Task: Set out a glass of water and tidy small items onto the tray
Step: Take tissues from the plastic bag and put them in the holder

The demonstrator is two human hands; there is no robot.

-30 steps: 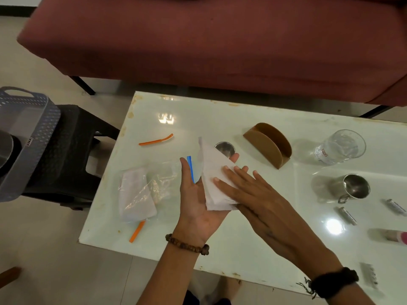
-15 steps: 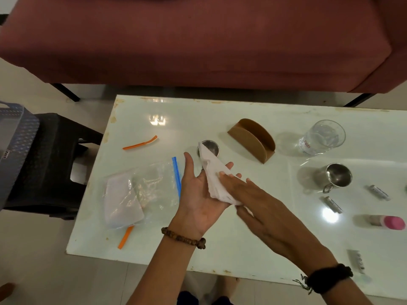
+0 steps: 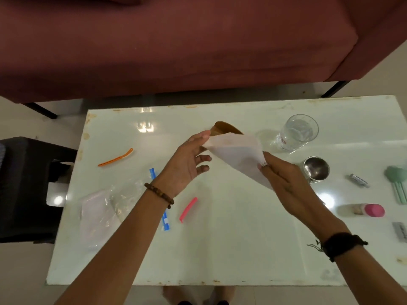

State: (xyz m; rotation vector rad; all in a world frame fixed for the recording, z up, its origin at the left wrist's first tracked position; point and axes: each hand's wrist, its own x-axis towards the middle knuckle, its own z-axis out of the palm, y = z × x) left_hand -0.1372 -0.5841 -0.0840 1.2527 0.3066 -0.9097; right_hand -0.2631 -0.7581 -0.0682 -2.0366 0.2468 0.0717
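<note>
**Desk:** What do the hands hold over the white glass-topped table [image 3: 220, 249]?

**Photographer:** A folded white paper napkin [image 3: 236, 156], lifted above the middle of the tabletop. The left hand [image 3: 187, 166] pinches its upper left corner between thumb and forefinger, the remaining fingers loosely curled beneath. The right hand [image 3: 284, 179] pinches its lower right edge with the fingertips.

**Desk:** Which way does it run?

**Photographer:** Its long axis slants from far left to near right, the lower tip pointing down past the right hand. Its top edge covers most of a brown curved wooden napkin holder [image 3: 224, 127] behind it.

**Desk:** And the water?

**Photographer:** A clear drinking glass of water [image 3: 297, 132] stands upright near the far right edge, with a small steel cup with a handle [image 3: 316, 169] just nearer.

**Desk:** The loose items?

**Photographer:** An orange plastic strip [image 3: 115, 158] lies far left; a clear zip bag with a blue seal [image 3: 105, 208] sits partly under the left forearm; a pink plastic strip [image 3: 188, 209] lies beside it. At right rest a pink-capped small bottle [image 3: 363, 210] on its side and a green comb-like object [image 3: 398, 186] at the frame edge.
</note>
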